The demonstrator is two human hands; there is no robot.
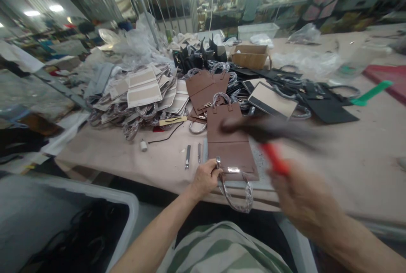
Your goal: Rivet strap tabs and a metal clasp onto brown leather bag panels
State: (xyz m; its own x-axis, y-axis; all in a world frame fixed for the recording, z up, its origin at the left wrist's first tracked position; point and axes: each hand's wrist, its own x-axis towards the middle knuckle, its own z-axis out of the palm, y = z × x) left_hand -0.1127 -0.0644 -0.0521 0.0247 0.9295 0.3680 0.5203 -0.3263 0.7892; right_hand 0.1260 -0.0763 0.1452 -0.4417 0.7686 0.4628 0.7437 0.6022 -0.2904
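A flat brown handbag (231, 146) lies on the table in front of me, its plastic-wrapped handle (237, 199) hanging over the near edge. My left hand (204, 177) is closed on the bag's near left corner, by the handle ring. My right hand (301, 199) is raised to the right of the bag and smeared by motion. It grips a tool with a red handle (275, 159) and a dark blurred head (269, 128) that sweeps above the bag.
A metal blade (187, 157) and a thin pin (199, 153) lie left of the bag. Piles of beige (142, 91), brown (204, 89) and black bag pieces (326, 103) fill the table's middle and back. A cardboard box (250, 55) stands behind. A grey bin (63, 222) sits at lower left.
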